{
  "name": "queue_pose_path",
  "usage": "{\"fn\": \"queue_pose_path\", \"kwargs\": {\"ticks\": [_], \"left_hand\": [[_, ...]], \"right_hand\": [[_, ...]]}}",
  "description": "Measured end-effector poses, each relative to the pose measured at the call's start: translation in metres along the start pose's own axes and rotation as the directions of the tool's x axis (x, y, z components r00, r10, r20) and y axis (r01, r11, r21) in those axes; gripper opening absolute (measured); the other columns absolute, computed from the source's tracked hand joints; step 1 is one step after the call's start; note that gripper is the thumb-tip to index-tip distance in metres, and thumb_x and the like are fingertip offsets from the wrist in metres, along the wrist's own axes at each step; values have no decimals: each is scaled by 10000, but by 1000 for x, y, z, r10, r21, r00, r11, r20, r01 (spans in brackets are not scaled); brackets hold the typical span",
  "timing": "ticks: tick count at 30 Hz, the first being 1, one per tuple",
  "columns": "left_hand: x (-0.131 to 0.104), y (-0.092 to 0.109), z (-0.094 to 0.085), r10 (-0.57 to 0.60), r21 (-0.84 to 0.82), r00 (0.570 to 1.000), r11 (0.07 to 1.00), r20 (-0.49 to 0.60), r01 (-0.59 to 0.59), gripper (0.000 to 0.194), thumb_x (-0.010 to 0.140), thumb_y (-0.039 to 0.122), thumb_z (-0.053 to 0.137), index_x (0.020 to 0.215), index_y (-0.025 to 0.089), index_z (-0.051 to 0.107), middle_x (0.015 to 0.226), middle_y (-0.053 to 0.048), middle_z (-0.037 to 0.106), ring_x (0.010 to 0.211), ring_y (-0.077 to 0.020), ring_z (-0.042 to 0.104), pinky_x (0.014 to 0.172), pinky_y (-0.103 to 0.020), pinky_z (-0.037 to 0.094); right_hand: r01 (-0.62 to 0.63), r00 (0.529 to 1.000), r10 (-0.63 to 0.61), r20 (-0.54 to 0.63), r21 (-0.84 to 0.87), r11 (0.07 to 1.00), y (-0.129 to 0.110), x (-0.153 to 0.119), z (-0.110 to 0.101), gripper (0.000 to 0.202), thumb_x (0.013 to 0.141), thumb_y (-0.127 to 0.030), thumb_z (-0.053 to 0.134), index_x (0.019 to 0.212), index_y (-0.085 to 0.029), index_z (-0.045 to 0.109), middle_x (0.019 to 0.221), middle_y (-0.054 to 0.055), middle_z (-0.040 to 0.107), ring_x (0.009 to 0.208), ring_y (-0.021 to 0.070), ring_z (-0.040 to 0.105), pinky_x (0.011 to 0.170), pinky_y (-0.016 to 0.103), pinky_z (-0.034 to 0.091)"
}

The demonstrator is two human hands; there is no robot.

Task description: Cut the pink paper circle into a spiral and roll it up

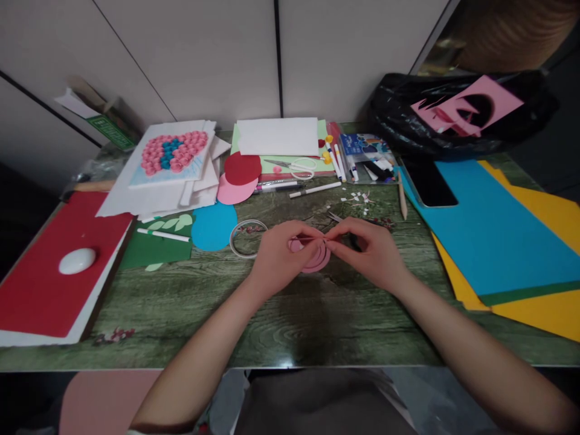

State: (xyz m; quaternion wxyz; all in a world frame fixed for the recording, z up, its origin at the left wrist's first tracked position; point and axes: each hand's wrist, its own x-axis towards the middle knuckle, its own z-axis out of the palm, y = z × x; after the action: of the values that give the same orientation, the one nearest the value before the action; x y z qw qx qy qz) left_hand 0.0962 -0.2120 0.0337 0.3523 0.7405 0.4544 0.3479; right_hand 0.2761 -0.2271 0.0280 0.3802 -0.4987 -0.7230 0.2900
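A pink paper spiral (318, 263) hangs between my hands above the middle of the table. My left hand (283, 251) pinches it with thumb and forefinger. From the other side, my right hand (371, 251) is closed in a pinch on the strip, its fingertips meeting those of my left. The exact grip is partly hidden by the fingers. Just left of my left hand lies a roll of tape (234, 241). Dark-handled scissors (335, 217) lie behind my right hand, mostly covered by it.
Blue sheets (507, 241) and a phone (429, 181) lie right. Left are red sheets (40, 260) with a white oval object (77, 261). A card with pink paper roses (174, 154), white-handled scissors (302, 168), paper circles (214, 226) and a black bag (394, 115) stand farther back.
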Motion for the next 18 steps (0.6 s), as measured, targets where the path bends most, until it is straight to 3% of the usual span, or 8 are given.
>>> {"fn": "queue_pose_path", "kwargs": {"ticks": [18], "left_hand": [[0, 2, -1, -17, -10, 1000, 1000, -6, 17, 77, 751, 169, 614, 796, 199, 669, 777, 9, 686, 722, -112, 606, 699, -240, 468]], "right_hand": [[-18, 1000, 18, -16, 15, 1000, 5, -1, 1, 76, 788, -277, 624, 823, -221, 663, 768, -6, 663, 717, 133, 588, 620, 267, 428]]}}
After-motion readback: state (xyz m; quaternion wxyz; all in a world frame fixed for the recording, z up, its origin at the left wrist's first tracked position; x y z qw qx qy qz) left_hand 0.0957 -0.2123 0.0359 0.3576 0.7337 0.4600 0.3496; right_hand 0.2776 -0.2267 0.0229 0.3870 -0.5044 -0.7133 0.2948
